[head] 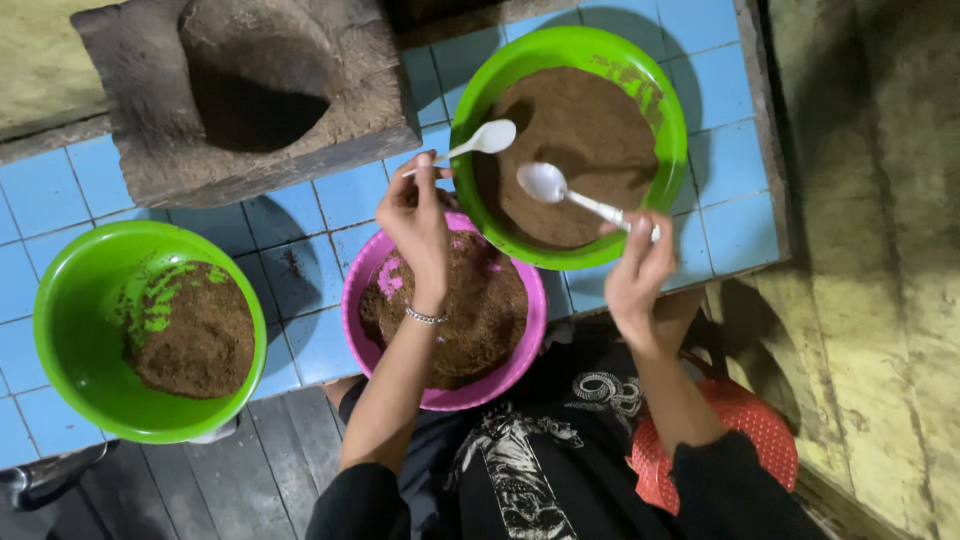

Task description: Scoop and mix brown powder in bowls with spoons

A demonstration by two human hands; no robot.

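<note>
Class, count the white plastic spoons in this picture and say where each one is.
2. One spoon is in the left hand; the other spoon is in the right hand, over the upper green bowl.

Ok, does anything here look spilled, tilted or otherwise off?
Nothing is spilled. Two oddities: brown powder is smeared up the inner wall of the left green bowl, and each hand, left hand and right hand, holds its own white spoon over the upper green bowl.
</note>
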